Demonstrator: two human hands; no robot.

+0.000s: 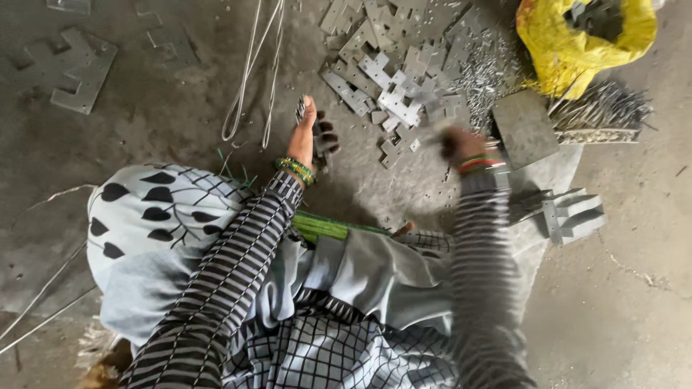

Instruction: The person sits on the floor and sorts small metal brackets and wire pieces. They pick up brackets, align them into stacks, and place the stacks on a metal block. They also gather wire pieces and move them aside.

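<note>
My left hand (313,135) reaches forward over the grey floor and is closed around a small stack of flat grey metal plates (301,109), held on edge. My right hand (459,144) is blurred from motion at the near edge of a pile of flat notched metal plates (393,68); whether it holds a plate I cannot tell. Both arms wear striped sleeves, with bangles at each wrist. My knees, under grey and patterned cloth, fill the lower part of the view.
A yellow sack (577,39) sits at the top right beside a heap of thin metal pins (602,108). A square metal block (524,126) and stacked plates (573,216) lie right. Wire loops (252,79) and loose plates (76,68) lie left.
</note>
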